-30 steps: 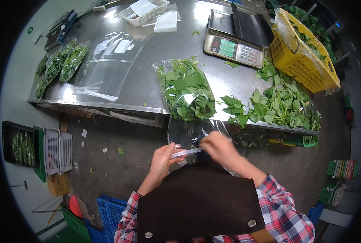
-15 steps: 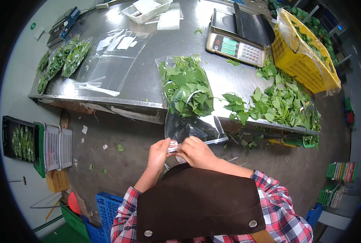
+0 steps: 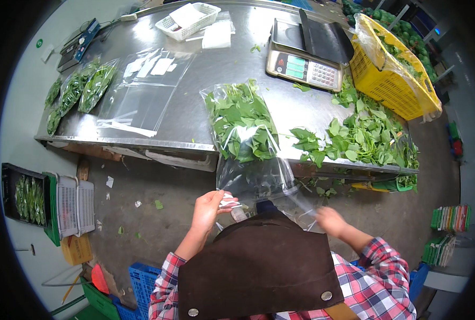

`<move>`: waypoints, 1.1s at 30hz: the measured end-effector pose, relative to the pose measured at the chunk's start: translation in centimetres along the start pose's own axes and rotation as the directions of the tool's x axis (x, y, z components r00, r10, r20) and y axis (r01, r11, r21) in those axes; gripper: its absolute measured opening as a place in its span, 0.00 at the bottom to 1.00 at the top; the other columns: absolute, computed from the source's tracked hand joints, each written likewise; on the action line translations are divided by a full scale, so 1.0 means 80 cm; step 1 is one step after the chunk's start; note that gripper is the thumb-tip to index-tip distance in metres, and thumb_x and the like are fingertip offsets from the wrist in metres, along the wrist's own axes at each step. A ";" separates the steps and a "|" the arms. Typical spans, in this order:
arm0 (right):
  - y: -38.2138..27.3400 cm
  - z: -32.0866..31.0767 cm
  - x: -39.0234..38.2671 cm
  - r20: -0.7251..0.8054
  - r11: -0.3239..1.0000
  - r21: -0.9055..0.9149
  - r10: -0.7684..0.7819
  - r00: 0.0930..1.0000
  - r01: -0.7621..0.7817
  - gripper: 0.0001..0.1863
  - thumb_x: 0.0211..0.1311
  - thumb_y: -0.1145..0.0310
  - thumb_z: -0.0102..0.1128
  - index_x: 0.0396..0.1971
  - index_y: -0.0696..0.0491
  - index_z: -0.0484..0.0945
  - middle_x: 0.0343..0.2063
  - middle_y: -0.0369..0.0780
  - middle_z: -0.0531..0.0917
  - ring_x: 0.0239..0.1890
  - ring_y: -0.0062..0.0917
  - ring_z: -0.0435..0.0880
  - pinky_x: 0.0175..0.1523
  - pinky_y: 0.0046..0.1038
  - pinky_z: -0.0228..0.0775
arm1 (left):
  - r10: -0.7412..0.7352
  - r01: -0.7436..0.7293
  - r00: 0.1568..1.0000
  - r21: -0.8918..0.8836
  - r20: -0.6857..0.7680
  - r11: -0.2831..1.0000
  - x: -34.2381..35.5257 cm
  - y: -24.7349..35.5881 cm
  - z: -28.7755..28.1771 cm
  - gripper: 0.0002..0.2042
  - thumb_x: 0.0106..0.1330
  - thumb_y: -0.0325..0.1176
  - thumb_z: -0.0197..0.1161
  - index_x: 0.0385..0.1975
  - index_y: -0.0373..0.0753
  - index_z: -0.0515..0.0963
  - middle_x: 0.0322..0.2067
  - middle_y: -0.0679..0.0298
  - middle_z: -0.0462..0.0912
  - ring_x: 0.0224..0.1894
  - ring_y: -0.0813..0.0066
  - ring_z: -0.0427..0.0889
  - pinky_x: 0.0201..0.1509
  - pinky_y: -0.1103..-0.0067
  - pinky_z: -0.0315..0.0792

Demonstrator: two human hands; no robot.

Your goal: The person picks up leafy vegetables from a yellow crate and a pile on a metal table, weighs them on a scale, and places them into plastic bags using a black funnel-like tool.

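Observation:
A clear bag of green leaves point(image 3: 237, 112) lies at the steel table's point(image 3: 184, 101) front edge, its empty open end hanging over. My left hand point(image 3: 208, 210) pinches small white strips point(image 3: 228, 201) at that end's lower left corner. My right hand point(image 3: 330, 221), smeared by motion, is out to the lower right, closed on a translucent strip point(image 3: 301, 200) that runs up toward the bag. Loose leaves point(image 3: 365, 133) are heaped to the bag's right. Flat clear bags with white slips point(image 3: 141, 90) and filled bags of greens point(image 3: 96, 85) lie to the left.
A scale point(image 3: 306, 69) and yellow crate point(image 3: 386, 80) stand at back right, a white basket point(image 3: 187, 21) at back centre. Stacked crates point(image 3: 67, 202) are at left, blue crates point(image 3: 144, 285) lower down. Scraps lie on the floor point(image 3: 131, 186).
My right hand has moved from beside my left hand out to the right and downward, drawing a strip with it. My left hand stays at the bag's corner, slightly lower.

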State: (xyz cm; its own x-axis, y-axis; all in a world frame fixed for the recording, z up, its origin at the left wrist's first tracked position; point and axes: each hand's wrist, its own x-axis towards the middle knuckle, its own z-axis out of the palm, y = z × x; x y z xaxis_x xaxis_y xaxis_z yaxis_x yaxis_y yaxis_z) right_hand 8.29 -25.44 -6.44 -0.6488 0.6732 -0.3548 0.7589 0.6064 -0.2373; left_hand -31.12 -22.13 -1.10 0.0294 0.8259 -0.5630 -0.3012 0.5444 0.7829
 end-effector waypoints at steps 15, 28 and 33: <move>-0.016 -0.140 0.163 -0.344 0.892 -0.363 -0.396 0.852 0.268 0.33 0.48 0.72 0.49 0.57 0.34 0.59 0.60 0.37 0.58 0.61 0.32 0.58 0.61 0.40 0.50 | 0.408 -0.513 0.396 0.567 0.822 -0.644 0.063 0.033 -0.046 0.26 0.51 0.29 0.53 0.53 0.55 0.66 0.59 0.65 0.59 0.62 0.65 0.56 0.64 0.66 0.49; 0.033 -0.150 0.229 -0.272 0.452 0.859 0.007 0.962 0.239 0.19 0.65 0.62 0.41 0.33 0.62 0.76 0.28 0.41 0.82 0.32 0.24 0.81 0.41 0.23 0.72 | 0.480 -0.533 0.842 0.521 0.248 0.667 0.090 0.069 -0.021 0.19 0.67 0.40 0.42 0.34 0.30 0.76 0.34 0.60 0.79 0.38 0.73 0.74 0.48 0.78 0.64; 0.052 -0.172 0.240 -0.119 0.115 0.986 -0.038 0.992 0.123 0.27 0.66 0.55 0.37 0.30 0.67 0.74 0.25 0.46 0.81 0.30 0.29 0.81 0.38 0.24 0.74 | 0.567 -0.536 0.824 0.290 -0.026 0.793 0.097 0.072 0.025 0.14 0.67 0.37 0.43 0.30 0.32 0.72 0.18 0.65 0.72 0.20 0.82 0.70 0.28 0.86 0.64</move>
State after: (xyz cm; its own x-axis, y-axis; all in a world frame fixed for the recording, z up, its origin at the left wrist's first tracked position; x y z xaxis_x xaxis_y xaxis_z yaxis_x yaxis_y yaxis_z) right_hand -1.79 -4.17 -1.76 -0.6794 0.6951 -0.2350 0.0624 -0.2644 -0.9624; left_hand -30.69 -12.28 -0.39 -0.1716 0.9848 -0.0271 0.0222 0.0314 0.9993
